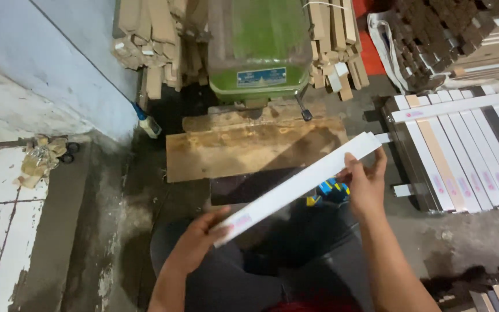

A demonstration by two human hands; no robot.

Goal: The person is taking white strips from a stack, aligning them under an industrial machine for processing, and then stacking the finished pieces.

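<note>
Both hands (203, 240) (365, 185) hold a pink-labelled white strip (298, 186).

Grey concrete floor (116, 231) under wooden board (249, 147), white strips (463, 167), green machine (258, 46).

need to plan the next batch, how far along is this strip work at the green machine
Done, by the look of it: a row of white strips lies stacked at the right. In hand: one long white strip, the left hand on its near end, the right hand on its far end. Possibly left: wood pieces piled beside the green machine.
</note>
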